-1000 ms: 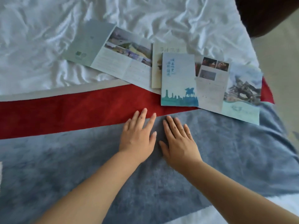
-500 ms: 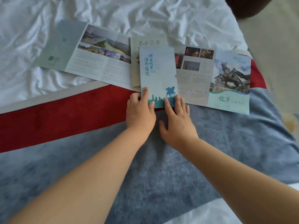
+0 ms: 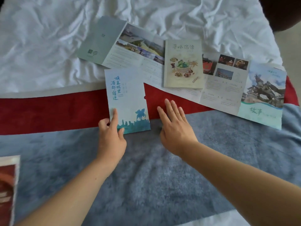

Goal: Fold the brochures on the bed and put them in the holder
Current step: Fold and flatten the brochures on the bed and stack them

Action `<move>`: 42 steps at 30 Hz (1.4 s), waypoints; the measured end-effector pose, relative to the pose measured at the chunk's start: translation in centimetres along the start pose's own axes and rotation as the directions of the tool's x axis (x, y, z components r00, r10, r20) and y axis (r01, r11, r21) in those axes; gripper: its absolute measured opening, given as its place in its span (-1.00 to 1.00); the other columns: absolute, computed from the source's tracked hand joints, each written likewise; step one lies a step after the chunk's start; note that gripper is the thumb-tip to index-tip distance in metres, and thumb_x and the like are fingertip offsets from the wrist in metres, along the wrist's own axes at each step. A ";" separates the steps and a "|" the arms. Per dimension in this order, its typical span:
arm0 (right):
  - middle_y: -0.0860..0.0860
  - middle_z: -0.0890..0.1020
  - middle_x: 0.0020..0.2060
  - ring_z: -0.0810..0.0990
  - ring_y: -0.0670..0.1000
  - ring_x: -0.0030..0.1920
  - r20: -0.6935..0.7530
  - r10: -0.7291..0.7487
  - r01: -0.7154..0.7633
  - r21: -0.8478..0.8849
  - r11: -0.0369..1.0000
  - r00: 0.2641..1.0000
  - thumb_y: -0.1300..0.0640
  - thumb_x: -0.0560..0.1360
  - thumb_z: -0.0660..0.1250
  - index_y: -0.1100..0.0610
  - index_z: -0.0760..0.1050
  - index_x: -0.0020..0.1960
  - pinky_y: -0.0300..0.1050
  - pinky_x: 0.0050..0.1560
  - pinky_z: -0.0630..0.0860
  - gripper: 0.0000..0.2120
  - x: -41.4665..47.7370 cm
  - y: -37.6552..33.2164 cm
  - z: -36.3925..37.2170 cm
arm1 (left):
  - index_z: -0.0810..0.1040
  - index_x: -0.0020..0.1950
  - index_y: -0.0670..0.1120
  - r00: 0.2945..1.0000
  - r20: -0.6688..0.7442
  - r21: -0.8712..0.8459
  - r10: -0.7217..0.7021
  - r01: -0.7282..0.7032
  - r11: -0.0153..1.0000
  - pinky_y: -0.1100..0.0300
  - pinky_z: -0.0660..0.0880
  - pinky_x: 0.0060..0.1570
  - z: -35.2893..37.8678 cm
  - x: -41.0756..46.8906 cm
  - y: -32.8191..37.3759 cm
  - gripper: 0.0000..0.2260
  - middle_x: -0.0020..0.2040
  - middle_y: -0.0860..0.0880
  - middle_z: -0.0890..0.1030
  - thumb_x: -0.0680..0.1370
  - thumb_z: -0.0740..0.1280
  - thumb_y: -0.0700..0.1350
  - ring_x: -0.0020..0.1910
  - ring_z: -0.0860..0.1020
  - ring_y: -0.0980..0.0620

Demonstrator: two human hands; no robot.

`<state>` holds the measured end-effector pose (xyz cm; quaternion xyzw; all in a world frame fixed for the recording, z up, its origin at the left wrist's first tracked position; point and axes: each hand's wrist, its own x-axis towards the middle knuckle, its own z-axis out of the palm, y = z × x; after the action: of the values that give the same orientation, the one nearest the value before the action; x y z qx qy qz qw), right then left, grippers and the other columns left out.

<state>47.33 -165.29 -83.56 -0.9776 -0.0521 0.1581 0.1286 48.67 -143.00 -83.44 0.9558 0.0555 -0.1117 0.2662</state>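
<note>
A folded pale-blue brochure with a horse silhouette lies across the red stripe; my left hand pinches its lower left corner, index finger on top. My right hand hovers flat with fingers spread just right of it, holding nothing. Behind lie a long unfolded brochure with landscape photos, a folded cream brochure showing food, and another unfolded brochure with a statue picture at the right. No holder is in sight that I can identify.
The bed has a crumpled white sheet at the back and a red and grey-blue runner in front. A red and white printed object shows at the left edge. The bed's right edge drops to the floor.
My left hand has slid the pale-blue brochure left and toward me, off the stack, uncovering the cream food brochure. My right hand has let go and sits to its right.
</note>
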 end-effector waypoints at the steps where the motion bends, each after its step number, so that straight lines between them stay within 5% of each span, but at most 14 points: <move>1: 0.13 -0.32 0.61 -0.39 0.12 0.59 -0.006 -0.019 0.018 -0.045 0.999 1.000 0.02 0.65 0.04 0.09 -0.23 0.65 0.05 0.56 -0.36 -0.31 0.9 0.1 -0.5 | 0.08 0.67 -0.01 1.000 0.004 0.014 -0.013 0.013 1.000 0.30 0.26 0.24 -0.5 0.1 -0.8 -0.32 0.33 -0.18 0.29 0.63 0.33 -0.25 0.17 0.37 -0.02; 5: 0.12 -0.32 0.61 -0.33 0.10 0.60 -0.027 0.029 -0.032 -0.108 0.994 0.999 -0.08 0.68 -0.03 0.12 -0.21 0.66 0.05 0.59 -0.25 -0.34 5.2 1.4 -3.0 | 0.02 0.68 -0.06 0.996 0.019 0.108 -0.093 0.090 0.990 0.15 0.47 0.22 -2.5 0.2 -2.6 -0.25 0.37 -0.17 0.26 0.58 0.31 -0.33 0.24 0.40 -0.12; 8: 0.09 -0.31 0.61 -0.31 0.08 0.61 0.002 0.124 -0.123 -0.092 0.988 0.992 -0.16 0.67 0.02 0.12 -0.23 0.65 0.05 0.60 -0.23 -0.27 8.5 2.6 -4.4 | -0.01 0.68 -0.05 0.994 0.008 0.251 -0.112 0.107 0.962 -0.02 0.55 0.18 -3.3 -0.2 -2.9 -0.28 0.46 -0.16 0.20 0.60 0.29 -0.16 0.33 0.35 -0.17; 11: 0.09 -0.24 0.63 -0.27 0.10 0.62 0.049 0.163 -0.155 -0.133 0.979 0.985 -0.23 0.66 0.01 0.11 -0.25 0.65 0.05 0.60 -0.22 -0.24 10.4 3.4 -4.7 | -0.09 0.68 0.04 0.996 0.022 0.289 -0.088 0.078 0.954 -0.16 0.38 0.42 -3.2 -0.7 -2.6 -0.28 0.60 -0.18 0.02 0.63 0.12 0.27 0.53 0.15 -0.26; 15: 0.13 -0.19 0.63 -0.25 0.14 0.62 0.053 0.190 -0.183 -0.106 0.977 0.980 -0.20 0.67 -0.04 0.16 -0.23 0.65 0.06 0.61 -0.21 -0.27 10.0 2.3 -3.4 | -0.33 0.60 0.30 0.996 0.076 0.236 -0.047 0.028 0.971 -0.28 0.01 0.54 -1.4 0.1 -0.7 -0.01 0.64 -0.23 -0.19 0.36 0.12 0.63 0.61 -0.07 -0.33; 19: 0.13 -0.20 0.63 -0.28 0.12 0.62 0.040 0.198 -0.194 -0.087 0.977 0.979 -0.22 0.67 -0.07 0.17 -0.24 0.65 0.06 0.61 -0.23 -0.27 8.3 0.4 -2.0 | -0.21 0.62 0.29 0.995 0.084 0.274 -0.056 0.031 0.961 -0.32 0.04 0.55 0.3 1.2 0.5 -0.04 0.62 -0.23 -0.29 0.41 0.26 0.53 0.60 -0.10 -0.39; 28: 0.05 -0.09 0.65 -0.18 0.01 0.63 0.067 0.045 -0.045 0.001 0.999 0.997 -0.23 0.66 -0.04 0.12 -0.17 0.66 -0.01 0.61 -0.24 -0.27 3.0 -3.6 0.7 | -0.16 0.65 0.22 0.986 0.012 0.356 -0.165 0.150 0.922 -0.31 0.05 0.54 -2.3 0.8 -5.5 -0.12 0.62 -0.26 -0.31 0.47 0.15 0.52 0.60 -0.13 -0.41; 37: 0.21 -0.24 0.62 -0.29 0.20 0.61 -0.041 0.109 -0.115 -0.222 0.968 0.993 -0.10 0.69 -0.11 -0.06 0.02 0.65 0.15 0.59 -0.23 -0.46 4.2 -2.1 -0.8 | -0.13 0.64 0.22 0.980 -0.010 0.410 -0.197 0.184 0.893 -0.33 0.00 0.54 -5.8 3.3 -10.5 -0.10 0.64 -0.23 -0.27 0.44 0.11 0.57 0.60 -0.15 -0.40; 42: 0.19 -0.25 0.62 -0.29 0.16 0.61 -0.029 0.155 -0.156 -0.322 0.934 0.987 -0.06 0.67 -0.04 0.04 0.06 0.65 0.16 0.60 -0.21 -0.43 4.7 -2.0 -1.5 | -0.07 0.66 0.16 0.967 -0.048 0.357 -0.252 0.252 0.899 -0.35 -0.10 0.54 -7.7 5.1 -12.3 -0.21 0.65 -0.23 -0.24 0.55 0.11 0.46 0.61 -0.20 -0.37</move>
<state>52.07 -163.06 -83.08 -0.9867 0.0003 0.1558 -0.0462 53.01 -128.30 -84.32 0.9732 0.1572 -0.1529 0.0698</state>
